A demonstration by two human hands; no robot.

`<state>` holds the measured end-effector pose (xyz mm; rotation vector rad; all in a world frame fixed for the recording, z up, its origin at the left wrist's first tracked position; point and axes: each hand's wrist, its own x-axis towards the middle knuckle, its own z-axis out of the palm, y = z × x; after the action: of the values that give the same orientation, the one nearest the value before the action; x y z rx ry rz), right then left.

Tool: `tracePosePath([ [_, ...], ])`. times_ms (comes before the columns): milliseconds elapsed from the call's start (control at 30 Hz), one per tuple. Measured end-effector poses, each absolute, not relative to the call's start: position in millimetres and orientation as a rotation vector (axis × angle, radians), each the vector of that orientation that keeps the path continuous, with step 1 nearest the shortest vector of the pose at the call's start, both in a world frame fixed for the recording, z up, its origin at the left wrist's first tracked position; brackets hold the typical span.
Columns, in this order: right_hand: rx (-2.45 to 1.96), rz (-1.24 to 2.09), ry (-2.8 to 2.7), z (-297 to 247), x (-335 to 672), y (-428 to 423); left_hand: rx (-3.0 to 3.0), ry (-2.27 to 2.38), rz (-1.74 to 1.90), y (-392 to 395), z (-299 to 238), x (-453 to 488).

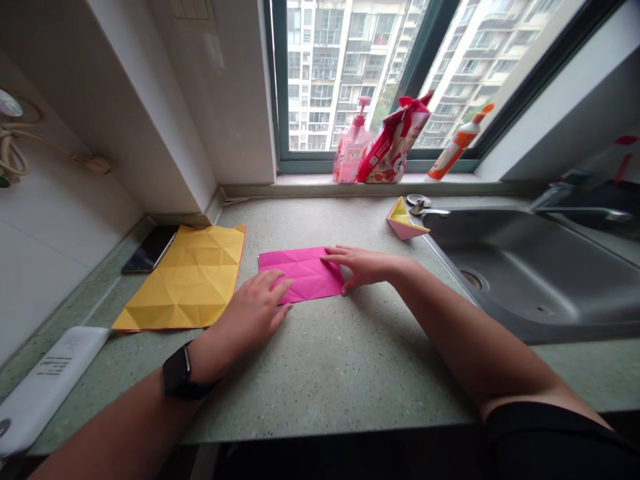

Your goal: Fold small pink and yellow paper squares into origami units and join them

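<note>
1. Nearest the camera, a dark sleeve (550, 440) covers the person's upper right arm at the bottom edge, and both bare forearms reach away across the counter (340, 380). A black smartwatch (179, 371) sits on the left wrist.
2. The left hand (247, 317) lies palm down at the pink sheet's lower left corner, its fingers (280, 291) slightly spread and just over the paper. It rests there flat, with no grip.
3. The right hand (363, 267) lies palm down on the sheet's right end, its fingers (337, 252) spread and pressing lightly on the paper. The thumb (347, 287) is at the right edge, and nothing is pinched.
4. The pink sheet (300, 273) lies flat between the hands, mid-counter, and is marked with creases.
5. At its 9 o'clock lies a larger creased yellow sheet (185, 280) with a red edge, touching a dark phone (150, 248) at 10 o'clock.
6. A white oblong object (50, 387) lies at 8 o'clock, by the wall.
7. At 2 o'clock sits a folded pink-and-yellow paper model (406, 220), beside a steel sink (530, 280) at 3 o'clock.
8. At 12 o'clock, on the windowsill (380, 179), stand a pink pump bottle (353, 143), a red packet (395, 140) and an orange-capped bottle (457, 143).
</note>
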<state>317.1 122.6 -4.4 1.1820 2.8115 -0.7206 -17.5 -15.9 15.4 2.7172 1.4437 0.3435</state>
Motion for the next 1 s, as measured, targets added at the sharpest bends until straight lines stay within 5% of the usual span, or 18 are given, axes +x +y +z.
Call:
tracePosePath([
  [533, 1.603, -0.465, 3.058, -7, 292, 123, 2.561, 1.01, 0.31, -13, -1, -8],
  [1000, 1.706, -0.839, 2.806, 9, 285, 115, 2.591, 0.948, 0.349, -10, 5, -8],
])
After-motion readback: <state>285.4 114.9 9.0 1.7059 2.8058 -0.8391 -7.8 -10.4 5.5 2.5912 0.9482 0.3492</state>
